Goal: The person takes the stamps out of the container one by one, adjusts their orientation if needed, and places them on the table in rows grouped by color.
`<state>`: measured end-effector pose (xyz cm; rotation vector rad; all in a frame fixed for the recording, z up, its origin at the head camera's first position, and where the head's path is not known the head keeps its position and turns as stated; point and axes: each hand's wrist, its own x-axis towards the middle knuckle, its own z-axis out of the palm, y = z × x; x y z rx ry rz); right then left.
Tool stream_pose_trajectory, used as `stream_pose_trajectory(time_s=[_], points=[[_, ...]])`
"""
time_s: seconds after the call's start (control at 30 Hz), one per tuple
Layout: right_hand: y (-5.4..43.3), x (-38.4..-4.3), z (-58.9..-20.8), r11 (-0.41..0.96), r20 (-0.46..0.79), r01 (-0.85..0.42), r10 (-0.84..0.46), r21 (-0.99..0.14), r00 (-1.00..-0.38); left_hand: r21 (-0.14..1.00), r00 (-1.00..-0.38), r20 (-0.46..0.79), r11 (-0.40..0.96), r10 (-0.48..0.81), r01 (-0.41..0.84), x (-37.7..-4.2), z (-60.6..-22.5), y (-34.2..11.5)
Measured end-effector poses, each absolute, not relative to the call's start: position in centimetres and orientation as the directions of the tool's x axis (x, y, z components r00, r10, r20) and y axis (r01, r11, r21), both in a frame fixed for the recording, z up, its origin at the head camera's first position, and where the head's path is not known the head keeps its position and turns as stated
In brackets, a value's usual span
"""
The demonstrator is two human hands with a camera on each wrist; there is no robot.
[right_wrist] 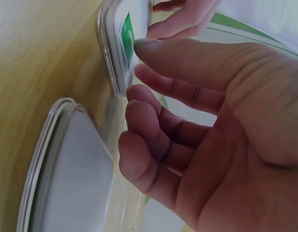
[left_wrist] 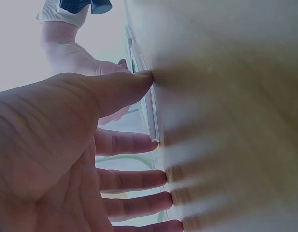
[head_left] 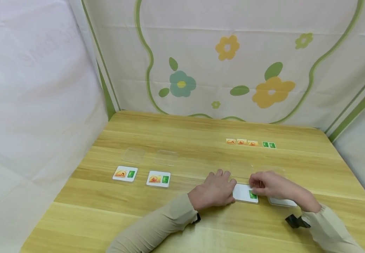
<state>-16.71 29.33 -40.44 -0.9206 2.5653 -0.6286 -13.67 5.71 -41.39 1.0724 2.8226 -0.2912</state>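
Note:
A white card [head_left: 241,192] with a clear plastic rim lies between the two hands. A small green sticker [head_left: 252,194] sits at its right end. My left hand [head_left: 214,189] rests on the table at the card's left edge, its thumb [left_wrist: 141,82] and index finger touching the edge and the other fingers straight on the wood. My right hand [head_left: 272,185] is over the card's right side. Its thumb [right_wrist: 153,48] touches the green sticker, with the other fingers loosely bent. Another white card [head_left: 282,202] lies partly under the right hand.
To the left lie two cards [head_left: 125,173] [head_left: 158,179], each with an orange and a green sticker. Clear plastic pieces [head_left: 166,157] lie behind them, and others [head_left: 241,169] behind the right cards. Orange stickers [head_left: 241,142] and green stickers [head_left: 269,144] lie farther back. Fabric walls [head_left: 201,42] surround the table.

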Motion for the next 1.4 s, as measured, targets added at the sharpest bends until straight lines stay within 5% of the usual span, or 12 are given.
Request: stream_pose_trajectory(time_s=[1.4], points=[[28.58, -16.20, -40.08, 0.734, -0.239, -0.467, -0.630, -0.494, -0.738, -0.105, -0.747, -0.182, 0.743, 0.639, 0.661, -13.67, -41.12, 5.76]])
